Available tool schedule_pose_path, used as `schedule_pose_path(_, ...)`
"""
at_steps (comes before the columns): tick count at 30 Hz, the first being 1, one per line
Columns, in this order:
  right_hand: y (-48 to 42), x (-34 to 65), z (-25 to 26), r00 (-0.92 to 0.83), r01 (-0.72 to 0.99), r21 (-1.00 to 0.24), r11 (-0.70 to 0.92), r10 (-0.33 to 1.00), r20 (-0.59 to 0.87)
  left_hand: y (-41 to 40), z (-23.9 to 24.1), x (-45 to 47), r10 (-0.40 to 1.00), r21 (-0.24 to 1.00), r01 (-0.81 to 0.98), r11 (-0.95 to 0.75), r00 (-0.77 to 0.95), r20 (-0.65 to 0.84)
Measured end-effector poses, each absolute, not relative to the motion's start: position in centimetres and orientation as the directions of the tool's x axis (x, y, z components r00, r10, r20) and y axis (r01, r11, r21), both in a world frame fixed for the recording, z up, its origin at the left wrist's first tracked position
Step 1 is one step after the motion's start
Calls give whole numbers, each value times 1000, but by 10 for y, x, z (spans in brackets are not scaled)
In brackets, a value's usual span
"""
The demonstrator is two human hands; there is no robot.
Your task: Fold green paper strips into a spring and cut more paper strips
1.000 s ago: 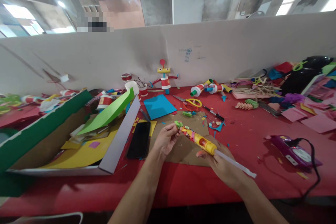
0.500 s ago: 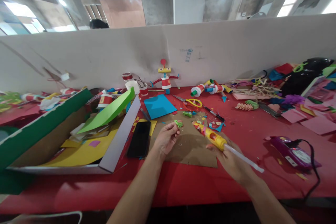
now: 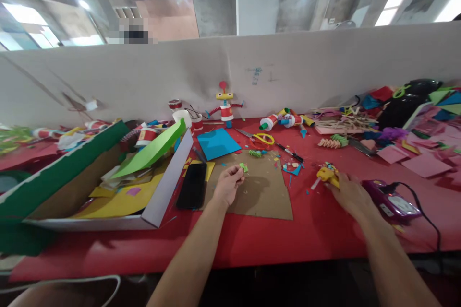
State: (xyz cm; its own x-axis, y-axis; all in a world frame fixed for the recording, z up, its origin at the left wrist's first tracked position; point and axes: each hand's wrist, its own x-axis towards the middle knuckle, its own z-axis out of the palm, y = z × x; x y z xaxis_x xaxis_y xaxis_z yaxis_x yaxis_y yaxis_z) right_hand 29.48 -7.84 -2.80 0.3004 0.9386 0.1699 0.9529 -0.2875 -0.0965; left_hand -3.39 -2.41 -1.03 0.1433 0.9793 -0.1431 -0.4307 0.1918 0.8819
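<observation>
Left hand [image 3: 226, 186] pinches green paper spring [image 3: 244, 168] above cardboard sheet [image 3: 266, 201]. Right hand [image 3: 348, 195] touches yellow glue gun [image 3: 328, 174] lying on red surface [image 3: 317, 230], grip unclear.

A red-covered table [image 3: 252, 244] is strewn with paper scraps [image 3: 293, 170]; a brown cardboard sheet [image 3: 262, 199] is laid at its middle, a black phone [image 3: 192, 185] just beside it; a yellow glue gun [image 3: 327, 175] is rested near a purple corded device [image 3: 391, 201].

On my feed both arms are uncovered: the left forearm [image 3: 194, 249] and the right forearm [image 3: 391, 254] are bare from the bottom edge of the view up to the wrists. The left hand [image 3: 227, 186] and right hand [image 3: 351, 196] are bare too, though finer detail on the fingers is too small to make out.
</observation>
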Motion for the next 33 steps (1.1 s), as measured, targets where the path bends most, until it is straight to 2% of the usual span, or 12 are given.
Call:
schedule_pose_path(4,-87,269,-20,252,966,-175,-192,853,457,-27,-13,-31,989,919,-368,143,98,-115)
schedule_pose_path(6,-92,239,-12,163,941,-337,36,825,541,-31,-13,-26,992,924,-362,125,65,-109)
schedule_pose_path(8,-95,201,-8,110,758,-610,232,876,470,-36,-13,-19,995,924,-368,101,34,-95)
schedule_pose_path(10,-95,164,-9,115,429,-883,190,958,261,-44,-16,-12,996,919,-385,79,4,-84)
schedule_pose_path(12,-94,134,-14,95,119,-986,118,987,129,-53,-19,-8,996,909,-412,66,-23,-83)
schedule_pose_path(15,-94,107,-23,97,-136,-987,89,992,76,-67,-23,-8,994,873,-483,69,-41,-101)
schedule_pose_path(19,-99,94,-25,75,-266,-960,93,994,76,-82,-24,-10,993,810,-582,69,-40,-114)
schedule_pose_path(26,-109,88,-25,89,-292,-952,91,994,68,-94,-22,-9,991,775,-624,102,-2,-132)
schedule_pose_path(33,-106,87,-26,78,-277,-959,61,996,41,-93,-23,-9,992,772,-631,75,-35,-125)
